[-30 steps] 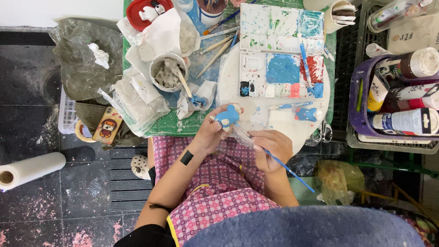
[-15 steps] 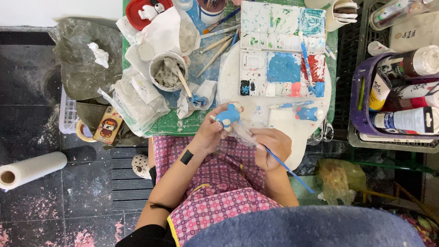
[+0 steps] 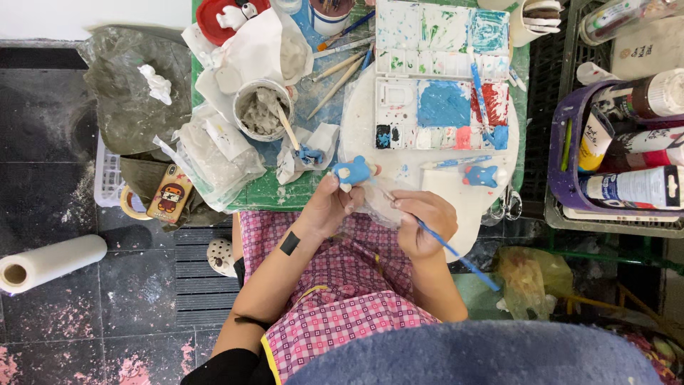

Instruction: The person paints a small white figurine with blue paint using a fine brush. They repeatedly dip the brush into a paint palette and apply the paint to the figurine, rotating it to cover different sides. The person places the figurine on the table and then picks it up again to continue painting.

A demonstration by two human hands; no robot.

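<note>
My left hand (image 3: 329, 207) holds a small blue clay figure (image 3: 354, 172) up over the near edge of the white round board (image 3: 456, 192). My right hand (image 3: 425, 222) grips a blue-handled paintbrush (image 3: 456, 253), its tip pointing toward the figure, the handle running down to the right. A second small blue figure (image 3: 483, 175) lies on the board to the right. Beyond the hands sits a white paint palette (image 3: 442, 75) smeared with blue, red and green.
A cup of grey clay (image 3: 262, 110) with a stick, crumpled plastic bags (image 3: 217, 150) and loose brushes (image 3: 335, 75) crowd the green mat. A purple basket of paint tubes (image 3: 620, 153) stands right. A phone (image 3: 169, 194) lies left; a paper roll (image 3: 50, 262) lies on the floor.
The left hand and blue figure have held nearly still. The right hand with the brush has shifted slightly, its tip staying near the figure.
</note>
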